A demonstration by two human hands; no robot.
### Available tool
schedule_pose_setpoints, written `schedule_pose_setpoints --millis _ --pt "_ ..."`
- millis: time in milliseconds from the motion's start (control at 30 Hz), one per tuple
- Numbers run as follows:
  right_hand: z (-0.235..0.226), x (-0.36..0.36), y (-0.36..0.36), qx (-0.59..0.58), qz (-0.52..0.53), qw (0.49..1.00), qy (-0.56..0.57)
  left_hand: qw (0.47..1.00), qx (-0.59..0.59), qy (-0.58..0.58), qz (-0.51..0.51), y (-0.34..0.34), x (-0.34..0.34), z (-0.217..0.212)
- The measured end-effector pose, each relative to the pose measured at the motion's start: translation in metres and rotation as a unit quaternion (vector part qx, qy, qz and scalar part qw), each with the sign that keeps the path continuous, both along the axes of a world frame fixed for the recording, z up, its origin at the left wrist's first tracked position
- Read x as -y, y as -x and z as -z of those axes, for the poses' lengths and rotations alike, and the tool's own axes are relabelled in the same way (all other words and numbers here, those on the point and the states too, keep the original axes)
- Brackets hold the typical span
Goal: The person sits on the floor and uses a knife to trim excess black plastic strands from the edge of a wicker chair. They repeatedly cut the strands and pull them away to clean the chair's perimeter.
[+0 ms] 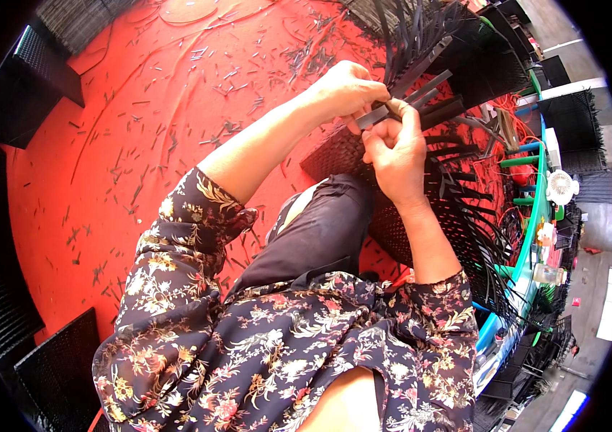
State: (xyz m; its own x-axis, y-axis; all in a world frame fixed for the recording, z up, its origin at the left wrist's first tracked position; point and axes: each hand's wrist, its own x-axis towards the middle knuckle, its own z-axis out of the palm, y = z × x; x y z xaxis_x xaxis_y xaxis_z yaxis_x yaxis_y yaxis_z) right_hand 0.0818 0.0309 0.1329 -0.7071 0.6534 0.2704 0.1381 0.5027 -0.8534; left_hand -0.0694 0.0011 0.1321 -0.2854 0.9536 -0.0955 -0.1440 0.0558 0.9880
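Observation:
My left hand (349,88) and my right hand (398,155) meet at the upper edge of a dark woven piece (333,153). Between their fingertips is a flat dark grey strip (372,117), pinched from both sides. Long loose strips (421,68) fan up and out from the weave just beyond my fingers. More strip ends (489,237) hang along its right side. The woven piece stands beside my knee, partly hidden by my right forearm and leg.
Short dark offcuts lie scattered over the red floor covering (147,129). Dark woven panels (0,237) stand along the left rim. On the right are a green and blue frame (529,237), a small white fan (561,187) and a clear jar (549,273).

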Motion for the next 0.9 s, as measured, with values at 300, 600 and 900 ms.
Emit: schedule_pose_setpoints --millis 300,600,900 --pt "-0.001 0.002 -0.008 -0.023 -0.029 0.992 0.122 0.967 0.182 -0.172 0.043 -0.013 0.006 0.063" --pt "0.01 0.004 -0.02 0.114 -0.016 0.98 -0.16 0.972 0.065 -0.22 -0.047 -0.034 -0.006 0.072" --pt "0.015 0.001 -0.018 0.198 0.011 0.892 -0.406 0.984 -0.118 -0.134 -0.018 -0.009 -0.01 0.03"
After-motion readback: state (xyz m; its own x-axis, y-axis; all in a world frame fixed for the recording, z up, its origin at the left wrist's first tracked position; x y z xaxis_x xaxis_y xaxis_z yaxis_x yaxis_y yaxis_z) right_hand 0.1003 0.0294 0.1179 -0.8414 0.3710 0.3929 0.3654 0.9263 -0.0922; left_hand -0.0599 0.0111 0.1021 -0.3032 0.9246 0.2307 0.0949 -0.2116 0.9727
